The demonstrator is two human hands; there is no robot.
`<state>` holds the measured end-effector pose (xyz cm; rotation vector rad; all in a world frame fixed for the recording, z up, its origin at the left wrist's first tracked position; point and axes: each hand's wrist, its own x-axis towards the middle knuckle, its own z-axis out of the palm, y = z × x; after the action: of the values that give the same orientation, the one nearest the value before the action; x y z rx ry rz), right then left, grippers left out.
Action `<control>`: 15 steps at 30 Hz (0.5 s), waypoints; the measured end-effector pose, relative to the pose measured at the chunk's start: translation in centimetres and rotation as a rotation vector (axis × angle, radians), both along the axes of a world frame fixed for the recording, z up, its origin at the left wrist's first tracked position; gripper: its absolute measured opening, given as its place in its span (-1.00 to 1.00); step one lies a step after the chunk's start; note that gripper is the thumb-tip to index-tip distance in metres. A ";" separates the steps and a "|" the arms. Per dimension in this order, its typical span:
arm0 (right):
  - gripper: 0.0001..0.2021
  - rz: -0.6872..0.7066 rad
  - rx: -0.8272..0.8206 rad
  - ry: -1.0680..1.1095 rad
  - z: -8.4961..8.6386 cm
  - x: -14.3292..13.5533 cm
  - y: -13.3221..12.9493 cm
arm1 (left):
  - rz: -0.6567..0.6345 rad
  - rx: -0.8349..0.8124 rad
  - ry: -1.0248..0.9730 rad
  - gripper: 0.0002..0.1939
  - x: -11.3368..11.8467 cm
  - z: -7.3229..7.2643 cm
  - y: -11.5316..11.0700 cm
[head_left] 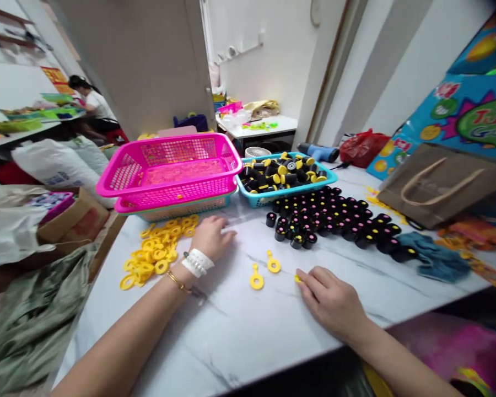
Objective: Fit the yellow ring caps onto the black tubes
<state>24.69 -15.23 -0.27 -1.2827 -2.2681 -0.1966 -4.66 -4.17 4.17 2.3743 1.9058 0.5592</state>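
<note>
My left hand (212, 238) rests beside a pile of yellow rings (155, 253), its fingers apart and bent toward the table. Whether its fingertips touch a ring is hard to see. Between my hands, two yellow ring pieces with small tabs, one nearer (257, 282) and one farther (274, 266), lie flat on the white marbled table (231, 342). My right hand (333, 300) pinches a small yellow piece (298, 279) between thumb and fingertips. Beyond it stand many black cylinders (306, 218), with pink or yellow dots on their tops.
Pink baskets (169, 190) are stacked at the back left. A blue basket (287, 194) holds black and yellow parts. At the right are a brown paper bag (442, 190), a blue cloth (434, 256) and a colourful box (458, 116). A person (97, 105) sits far left.
</note>
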 end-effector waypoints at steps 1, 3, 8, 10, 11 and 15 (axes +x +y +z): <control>-0.80 -0.003 0.029 0.020 0.0 0.0 0.0 | -0.058 -0.039 -0.106 -0.71 1.5 -0.2 -0.1; -0.77 -0.011 0.037 0.094 0.0 0.0 0.0 | -0.134 -0.115 -0.246 -0.70 4.5 -0.9 -0.2; -0.75 -0.010 -0.169 0.412 0.3 0.6 -0.2 | -0.140 -0.076 -0.331 -0.46 9.8 -2.7 0.4; -0.76 -0.027 -0.329 0.510 0.3 0.9 -0.3 | -0.151 -0.045 -0.358 -0.48 10.6 -3.0 1.0; -0.78 -0.046 -0.407 0.548 0.4 1.0 -0.4 | -0.158 -0.029 -0.374 -0.53 10.8 -3.1 1.2; -0.71 -0.114 -0.640 0.700 0.9 1.2 -0.1 | -0.199 0.039 -0.466 -0.77 10.4 -2.3 0.3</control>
<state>25.91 -15.36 0.65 -1.4707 -1.6789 0.8718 5.73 -3.89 1.82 2.1675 1.4553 1.0272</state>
